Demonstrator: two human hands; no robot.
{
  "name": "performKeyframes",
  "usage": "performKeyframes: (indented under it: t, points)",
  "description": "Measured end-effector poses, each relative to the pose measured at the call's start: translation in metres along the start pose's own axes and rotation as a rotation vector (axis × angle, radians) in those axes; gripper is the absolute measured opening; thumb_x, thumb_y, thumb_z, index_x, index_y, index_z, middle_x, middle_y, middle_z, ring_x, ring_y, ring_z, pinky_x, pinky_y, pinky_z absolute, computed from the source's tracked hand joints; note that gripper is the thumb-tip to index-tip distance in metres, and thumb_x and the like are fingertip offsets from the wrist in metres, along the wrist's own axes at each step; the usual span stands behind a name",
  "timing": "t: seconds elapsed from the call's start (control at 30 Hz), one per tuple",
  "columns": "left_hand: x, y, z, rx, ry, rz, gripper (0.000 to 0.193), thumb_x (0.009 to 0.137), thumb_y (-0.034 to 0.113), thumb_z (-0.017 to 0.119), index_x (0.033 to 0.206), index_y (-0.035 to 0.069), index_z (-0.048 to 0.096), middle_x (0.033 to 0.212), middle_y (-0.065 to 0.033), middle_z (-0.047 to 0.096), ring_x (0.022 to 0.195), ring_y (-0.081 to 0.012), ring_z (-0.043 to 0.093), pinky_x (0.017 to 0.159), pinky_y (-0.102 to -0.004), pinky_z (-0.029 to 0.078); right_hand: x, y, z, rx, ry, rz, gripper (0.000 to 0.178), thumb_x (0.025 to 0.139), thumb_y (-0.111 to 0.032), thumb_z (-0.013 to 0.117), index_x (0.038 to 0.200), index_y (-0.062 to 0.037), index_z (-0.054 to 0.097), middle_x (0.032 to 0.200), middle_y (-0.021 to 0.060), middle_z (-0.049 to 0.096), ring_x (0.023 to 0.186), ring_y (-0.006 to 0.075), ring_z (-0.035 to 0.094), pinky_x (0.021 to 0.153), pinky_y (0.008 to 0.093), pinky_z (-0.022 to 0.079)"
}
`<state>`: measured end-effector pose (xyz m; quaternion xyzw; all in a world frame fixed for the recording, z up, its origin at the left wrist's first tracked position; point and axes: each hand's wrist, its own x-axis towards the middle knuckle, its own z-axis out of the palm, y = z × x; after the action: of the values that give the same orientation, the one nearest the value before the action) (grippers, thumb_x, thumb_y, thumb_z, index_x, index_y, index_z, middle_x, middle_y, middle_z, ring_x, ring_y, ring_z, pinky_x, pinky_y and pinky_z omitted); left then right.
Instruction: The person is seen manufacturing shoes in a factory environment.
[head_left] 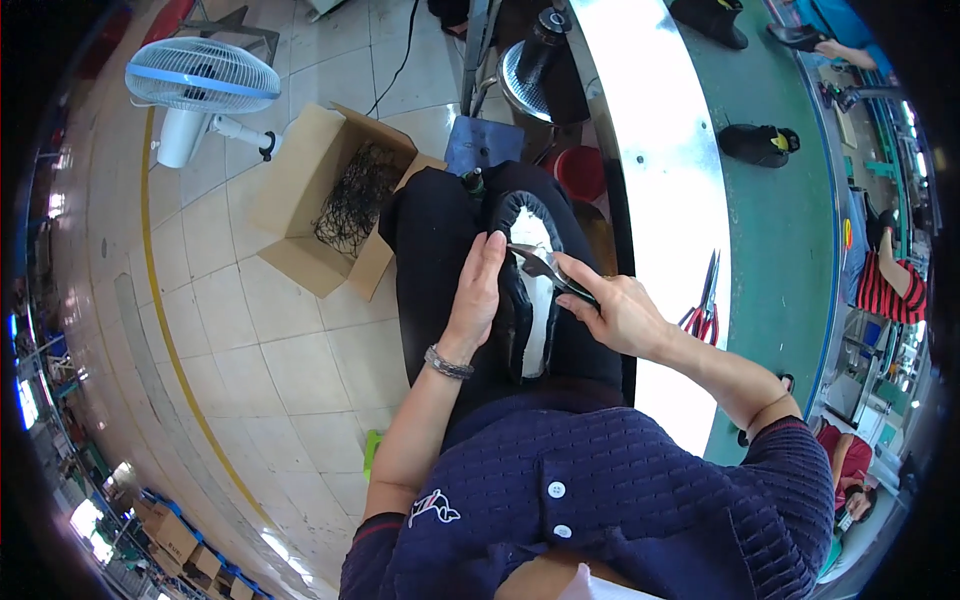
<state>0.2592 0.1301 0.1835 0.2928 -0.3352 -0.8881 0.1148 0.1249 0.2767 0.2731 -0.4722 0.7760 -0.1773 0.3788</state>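
A black shoe upper (537,318) lies bottom side up across my thighs, its gathered black edge turned in around a white insole. My left hand (477,292) presses against its left side, fingers together near the toe half. In my right hand (622,312) I grip a pair of lasting pliers (541,267), handles in the palm. Their curved dark jaw reaches across the white insole to the left edge, beside my left fingertips. Whether the jaw pinches the black material there is too small to tell.
Left stand an open cardboard box (290,210) of tangled black scraps and a fan (200,85). A shiny bench (665,150) on my right carries red-handled pliers (706,310). Beyond it, a green conveyor (765,230) holds black shoes (758,145); other people sit along its far side.
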Motion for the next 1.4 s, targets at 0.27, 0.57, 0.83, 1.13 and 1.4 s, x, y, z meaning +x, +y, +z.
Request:
performKeyframes:
  t: [0.27,0.57,0.83,1.13,1.4]
  points:
    - [0.005,-0.016,-0.003,0.730,0.219,0.281,0.050,0.098,0.036,0.053,0.123,-0.007,0.047,0.116,-0.0278,0.058,0.113,-0.0355,0.056,0.095,-0.0377,0.044,0.005,-0.073,-0.076,-0.226,0.125,-0.268,0.064,0.091,-0.017,0.063,0.148,-0.0160,0.034,0.064,0.0101,0.065,0.054,0.0267,0.065,0.051,0.0336,0.052]
    - [0.032,-0.001,-0.068,0.821,-0.511,-0.179,0.052,0.086,0.018,0.073,0.128,0.000,0.050,0.115,-0.0098,0.056,0.109,-0.0189,0.054,0.092,-0.0320,0.045,0.025,-0.061,-0.052,-0.426,0.075,-0.503,0.084,0.085,-0.015,0.058,0.154,-0.0329,0.012,0.072,0.0093,0.062,0.058,0.0266,0.064,0.048,0.0368,0.051]
    - [0.003,0.008,-0.015,0.398,-0.304,0.011,0.074,0.077,0.002,0.076,0.140,0.004,0.037,0.133,-0.0108,0.049,0.119,-0.0232,0.050,0.101,-0.0389,0.043,-0.011,0.009,0.013,-0.332,0.299,-0.228,0.059,0.091,-0.025,0.056,0.145,-0.0249,0.031,0.068,0.0127,0.066,0.064,0.0336,0.066,0.050,0.0452,0.047]
    - [0.043,0.005,0.077,0.604,-0.417,0.480,0.057,0.084,0.013,0.069,0.132,0.001,0.042,0.116,-0.0105,0.053,0.102,-0.0260,0.052,0.087,-0.0396,0.044,-0.096,0.085,0.037,0.079,0.870,0.526,0.063,0.085,-0.018,0.059,0.143,-0.0289,0.039,0.077,0.0186,0.064,0.073,0.0365,0.066,0.065,0.0468,0.049]
    - [0.006,0.065,0.152,0.918,-0.242,1.375,0.042,0.093,0.025,0.060,0.120,-0.004,0.048,0.096,-0.0137,0.058,0.078,-0.0287,0.057,0.069,-0.0401,0.048,-0.103,0.131,0.063,-0.323,0.991,0.553,0.046,0.085,-0.012,0.054,0.131,-0.0153,0.054,0.110,0.0204,0.058,0.102,0.0348,0.059,0.086,0.0407,0.047]
